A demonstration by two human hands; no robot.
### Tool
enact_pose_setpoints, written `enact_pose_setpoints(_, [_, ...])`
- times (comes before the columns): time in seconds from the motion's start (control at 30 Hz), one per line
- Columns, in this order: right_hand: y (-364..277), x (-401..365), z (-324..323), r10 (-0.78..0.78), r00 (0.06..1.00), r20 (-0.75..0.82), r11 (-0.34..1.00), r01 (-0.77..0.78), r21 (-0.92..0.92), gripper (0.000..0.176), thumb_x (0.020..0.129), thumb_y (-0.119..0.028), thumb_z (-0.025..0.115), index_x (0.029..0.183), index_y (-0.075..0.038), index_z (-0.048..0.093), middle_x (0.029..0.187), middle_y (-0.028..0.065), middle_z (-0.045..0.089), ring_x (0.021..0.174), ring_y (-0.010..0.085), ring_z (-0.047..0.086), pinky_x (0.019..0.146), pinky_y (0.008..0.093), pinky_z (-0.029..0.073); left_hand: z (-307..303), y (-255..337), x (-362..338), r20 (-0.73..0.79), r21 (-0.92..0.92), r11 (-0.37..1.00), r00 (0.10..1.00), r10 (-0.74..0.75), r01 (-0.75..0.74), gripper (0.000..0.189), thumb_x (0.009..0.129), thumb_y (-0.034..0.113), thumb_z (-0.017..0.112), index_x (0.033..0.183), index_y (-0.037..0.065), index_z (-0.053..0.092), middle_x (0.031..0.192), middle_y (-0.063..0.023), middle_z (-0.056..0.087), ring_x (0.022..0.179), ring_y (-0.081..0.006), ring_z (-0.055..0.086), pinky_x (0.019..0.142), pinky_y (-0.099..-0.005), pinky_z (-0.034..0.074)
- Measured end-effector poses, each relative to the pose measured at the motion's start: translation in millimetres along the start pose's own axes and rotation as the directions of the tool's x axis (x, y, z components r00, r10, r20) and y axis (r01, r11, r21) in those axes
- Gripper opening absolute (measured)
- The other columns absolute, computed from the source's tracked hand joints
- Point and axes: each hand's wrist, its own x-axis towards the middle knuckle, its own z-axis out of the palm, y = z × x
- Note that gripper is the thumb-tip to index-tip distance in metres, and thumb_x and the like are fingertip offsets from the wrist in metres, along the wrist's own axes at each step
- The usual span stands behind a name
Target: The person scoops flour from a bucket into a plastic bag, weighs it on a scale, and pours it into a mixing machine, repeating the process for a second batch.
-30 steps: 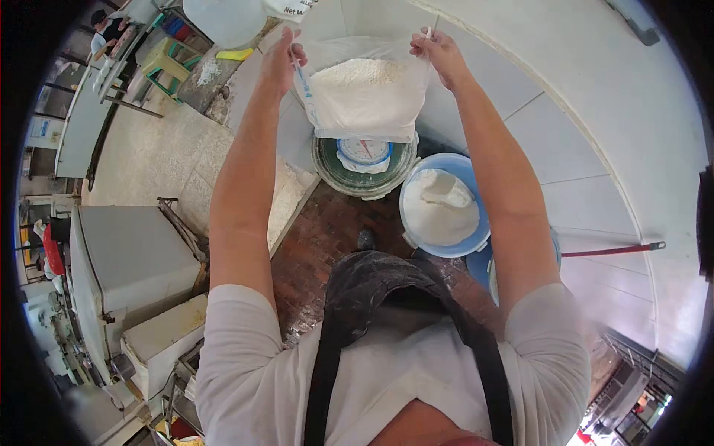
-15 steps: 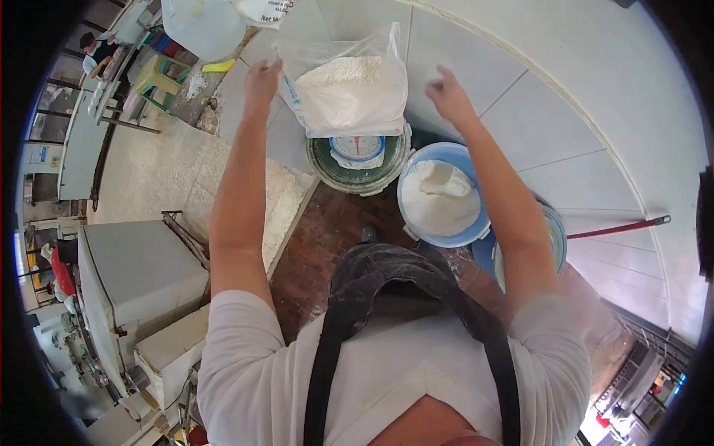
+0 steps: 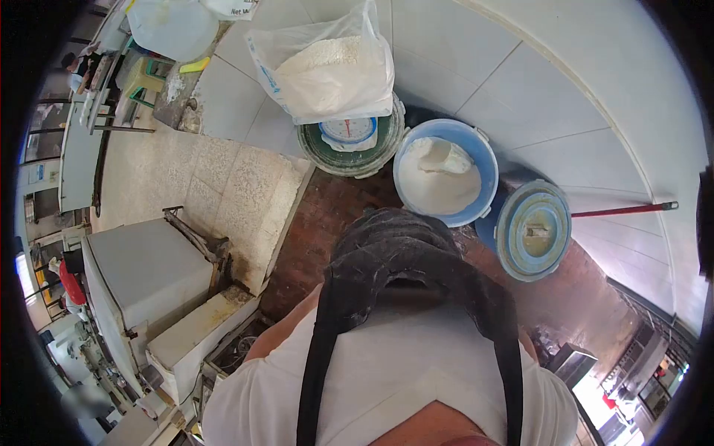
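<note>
Neither of my hands shows; both arms hang down by my sides, hidden behind my shirt and black apron (image 3: 401, 253). In front of me a clear plastic bag (image 3: 335, 82) of white powder rests on a dial scale (image 3: 348, 130). The scale sits over a green bucket (image 3: 316, 156). Right of it stands a blue bucket (image 3: 487, 175) of white powder, with a white scoop-like piece (image 3: 446, 157) lying in the powder. Beyond that is another bucket under a dusty blue lid (image 3: 513, 249).
A red-handled pole (image 3: 625, 210) leans right of the lidded bucket. At left are a white chest-like cabinet (image 3: 149, 260) and a pale raised floor slab (image 3: 223, 186). A large translucent container (image 3: 171, 30) stands at upper left. A person (image 3: 80, 67) works at a far counter.
Both my hands have come away from beside the plastic bag and dropped out of view by my body. The bag stays on the scale, its top leaning more to the left.
</note>
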Motion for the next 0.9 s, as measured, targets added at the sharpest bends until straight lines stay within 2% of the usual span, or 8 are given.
enact_pose_setpoints(0.3, [3.6, -20.5, 4.2, 0.033, 0.998, -0.057, 0.990, -0.025, 0.138, 0.027, 0.089, -0.027, 0.055, 0.090, -0.002, 0.067, 0.092, 0.0197, 0.067, 0.082, 0.0367, 0.065, 0.067, 0.0495, 0.050, 1.3, 8.0, -13.1, -0.047, -0.045, 0.999, 0.999, 0.022, -0.024, 0.019, 0.091, 0.019, 0.057, 0.102, 0.007, 0.066, 0.097, -0.0088, 0.069, 0.086, -0.0257, 0.066, 0.074, -0.0403, 0.053])
enact_pose_setpoints(0.9, [15.5, -34.4, 0.3, 0.069, 0.997, -0.033, 0.982, -0.062, 0.178, 0.024, 0.087, -0.025, 0.056, 0.087, -0.003, 0.067, 0.087, 0.0172, 0.066, 0.078, 0.0343, 0.064, 0.064, 0.0474, 0.049, 5.6, 5.4, -32.5, -0.071, -0.087, 0.996, 0.997, -0.001, -0.005, 0.018, 0.090, 0.017, 0.060, 0.103, 0.007, 0.065, 0.097, -0.0082, 0.068, 0.086, -0.0251, 0.065, 0.077, -0.0396, 0.053])
